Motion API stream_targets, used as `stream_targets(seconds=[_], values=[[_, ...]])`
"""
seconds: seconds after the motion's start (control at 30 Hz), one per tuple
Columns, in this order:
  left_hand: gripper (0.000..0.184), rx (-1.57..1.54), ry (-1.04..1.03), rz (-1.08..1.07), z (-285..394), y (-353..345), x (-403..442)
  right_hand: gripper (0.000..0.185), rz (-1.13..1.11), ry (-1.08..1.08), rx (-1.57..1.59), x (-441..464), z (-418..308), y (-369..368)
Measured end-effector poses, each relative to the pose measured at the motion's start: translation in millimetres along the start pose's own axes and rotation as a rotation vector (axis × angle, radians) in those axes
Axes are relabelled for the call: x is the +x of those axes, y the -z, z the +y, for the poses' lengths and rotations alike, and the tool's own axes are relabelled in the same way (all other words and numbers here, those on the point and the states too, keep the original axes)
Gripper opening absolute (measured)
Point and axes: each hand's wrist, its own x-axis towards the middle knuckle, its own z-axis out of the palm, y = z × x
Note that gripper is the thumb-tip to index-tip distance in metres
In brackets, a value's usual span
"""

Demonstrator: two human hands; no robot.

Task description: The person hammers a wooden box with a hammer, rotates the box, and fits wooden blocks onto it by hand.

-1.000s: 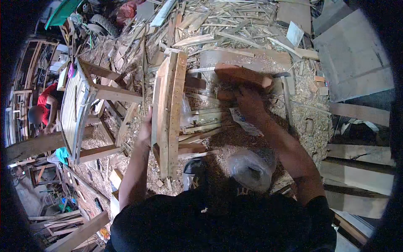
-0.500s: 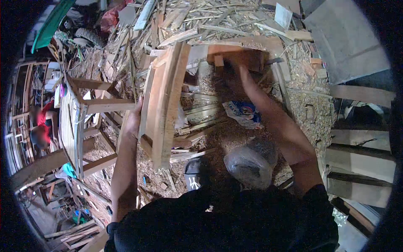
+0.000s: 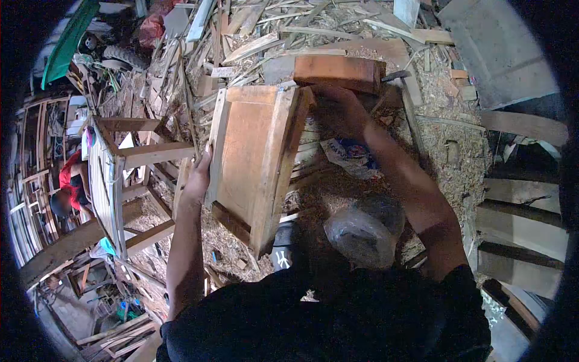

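A framed wooden panel [image 3: 250, 154] with pale rails around a brown face stands tilted in front of me. My left hand [image 3: 201, 175] is closed on its left edge, thumb along the rail. My right hand [image 3: 335, 99] is at the panel's upper right corner, seemingly touching it; deep shadow hides its fingers. Just beyond that hand lies a thick orange-brown wooden block [image 3: 338, 71], with a dark tool-like end [image 3: 395, 76] showing at its right. Below my right forearm are a printed sack [image 3: 350, 158] and a clear plastic bag [image 3: 360, 238].
Wood shavings and scrap strips [image 3: 259, 48] litter the floor. A wooden stool-like frame [image 3: 148, 155] stands at left, near a person in red [image 3: 72, 184]. Grey boards [image 3: 500, 60] lean at upper right, above a slatted wooden structure [image 3: 522, 235]. A dark cap [image 3: 282, 253] shows below the panel.
The panel has turned so its brown face now shows, and its right side has moved right. My right hand has shifted slightly left, to the panel's corner. My left hand keeps its hold.
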Motion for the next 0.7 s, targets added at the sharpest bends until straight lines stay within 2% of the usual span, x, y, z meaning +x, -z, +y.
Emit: stream_targets(seconds=[0.1, 0.13, 0.17, 0.2, 0.23, 0.3, 0.33, 0.37, 0.4, 0.43, 0.5, 0.53, 0.6, 0.7], values=[[0.068, 0.014, -0.088, 0.01, -6, 10, 10, 0.036, -0.034, -0.074, 0.094, -14, -28, 11], [0.067, 0.141, -0.115, 0.009, -5, 22, 14, 0.036, -0.035, -0.073, 0.092, -14, -21, 13], [0.066, 0.269, -0.143, 0.007, -4, 32, 19, 0.037, -0.103, -0.127, 0.534, -12, -10, 15], [0.066, 0.269, -0.144, 0.007, 2, 35, 21, 0.038, -0.169, -0.177, 0.976, -11, -5, 16], [0.065, 0.255, -0.174, -0.006, 8, 39, 23, 0.038, -0.168, -0.176, 0.976, -12, 0, 15], [0.063, 0.242, -0.203, -0.019, 21, 36, 24, 0.044, -0.062, -0.019, 0.581, -15, 8, 14], [0.063, 0.235, -0.192, 0.033, 34, 25, 19, 0.044, -0.06, -0.017, 0.579, -16, 20, 17], [0.063, 0.228, -0.181, 0.083, 49, 17, 15, 0.047, -0.035, -0.004, 0.167, -15, 31, 23], [0.067, 0.383, -0.193, 0.083, 66, 13, 9, 0.051, -0.01, 0.006, -0.244, -14, 46, 28], [0.067, 0.384, -0.192, 0.081, 68, 14, 15, 0.051, -0.009, 0.004, -0.244, -11, 63, 31], [0.07, 0.268, -0.189, 0.032, 72, 16, 30, 0.056, -0.086, -0.366, -0.645, -4, 81, 35], [0.068, 0.305, -0.145, 0.108, 74, 14, 36, 0.056, -0.085, -0.366, -0.645, -3, 80, 36], [0.067, 0.324, -0.163, 0.088, 75, 11, 39, 0.054, -0.19, -0.403, -0.62, 0, 77, 40], [0.065, 0.295, -0.17, 0.047, 70, 15, 49, 0.055, -0.218, -0.452, -0.647, 3, 74, 37]])
